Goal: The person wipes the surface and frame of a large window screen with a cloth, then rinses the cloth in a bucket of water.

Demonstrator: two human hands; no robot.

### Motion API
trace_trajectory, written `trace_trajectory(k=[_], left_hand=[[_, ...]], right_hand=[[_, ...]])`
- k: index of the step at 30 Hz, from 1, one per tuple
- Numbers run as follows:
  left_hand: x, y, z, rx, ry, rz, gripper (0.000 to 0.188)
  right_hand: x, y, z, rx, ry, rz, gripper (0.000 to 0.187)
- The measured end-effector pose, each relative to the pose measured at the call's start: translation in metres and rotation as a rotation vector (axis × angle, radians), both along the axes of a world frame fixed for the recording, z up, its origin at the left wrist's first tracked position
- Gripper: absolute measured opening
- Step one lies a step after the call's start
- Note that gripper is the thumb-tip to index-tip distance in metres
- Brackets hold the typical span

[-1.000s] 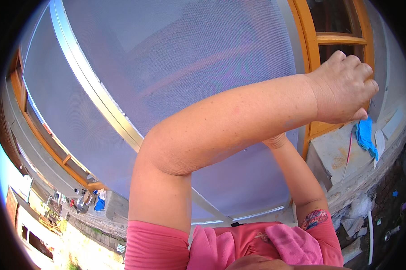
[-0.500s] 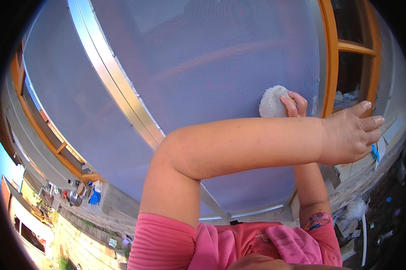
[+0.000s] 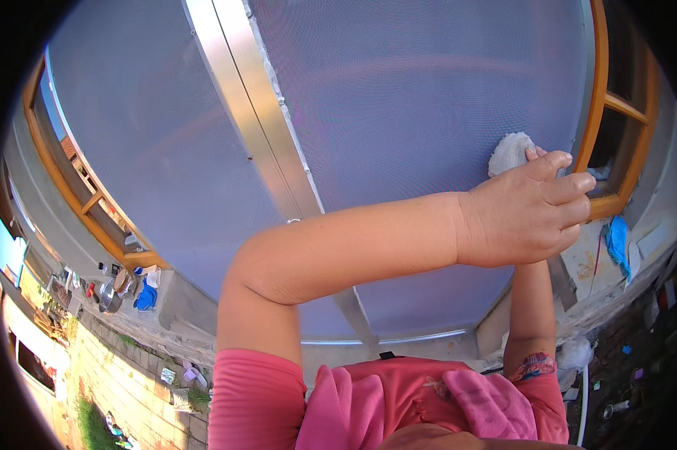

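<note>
My right hand, mostly hidden behind my left, has a fingertip (image 3: 532, 153) showing at the edge of a white fluffy pad (image 3: 509, 154). The hand is closed on this pad, which lies against a large bluish mesh screen (image 3: 428, 97), low and near the screen's right side. My left hand (image 3: 529, 208) reaches across from the left, its bent forearm crossing in front of my body. Its fingers are loosely bent and somewhat apart, with nothing seen in them. It is nearest to the pad and my right hand and overlaps them in view.
A silver metal strip (image 3: 244, 90) divides the screen from a second mesh panel (image 3: 143, 112). Wooden window frames (image 3: 595, 97) stand on both sides. A blue cloth or glove (image 3: 616, 244) lies on the right ledge. Bowls and a blue item (image 3: 146, 296) sit on the left ledge. Litter covers the ground at right.
The view has turned, shifting the screen and window frame rightward. My left hand has drawn back leftward in view and now covers most of my right hand, its fingers less spread.
</note>
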State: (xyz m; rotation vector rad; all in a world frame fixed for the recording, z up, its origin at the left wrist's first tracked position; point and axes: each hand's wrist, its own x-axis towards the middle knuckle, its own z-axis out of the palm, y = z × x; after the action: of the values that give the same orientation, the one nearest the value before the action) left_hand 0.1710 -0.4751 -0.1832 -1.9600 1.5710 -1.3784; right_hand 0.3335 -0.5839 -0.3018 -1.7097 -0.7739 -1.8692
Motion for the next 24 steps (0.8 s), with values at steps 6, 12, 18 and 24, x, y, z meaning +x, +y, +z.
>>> trace_trajectory(k=[6, 12, 18, 24], left_hand=[[-0.032, 0.063, -0.046, -0.233, 0.2, 0.166, 0.02], [-0.049, 0.144, -0.117, -0.357, 0.427, 0.26, 0.027], [-0.071, 0.207, -0.191, -0.657, 0.133, 0.606, 0.024], [-0.072, 0.242, -0.237, -1.007, -0.161, 0.85, 0.054]], right_hand=[[0.033, 0.006, -0.017, 0.099, 0.013, 0.275, 0.065], [0.031, 0.003, -0.015, 0.058, 0.024, 0.245, 0.074], [0.028, 0.01, -0.015, 0.068, 0.035, 0.223, 0.076], [0.028, 0.01, -0.015, 0.076, 0.032, 0.185, 0.075]])
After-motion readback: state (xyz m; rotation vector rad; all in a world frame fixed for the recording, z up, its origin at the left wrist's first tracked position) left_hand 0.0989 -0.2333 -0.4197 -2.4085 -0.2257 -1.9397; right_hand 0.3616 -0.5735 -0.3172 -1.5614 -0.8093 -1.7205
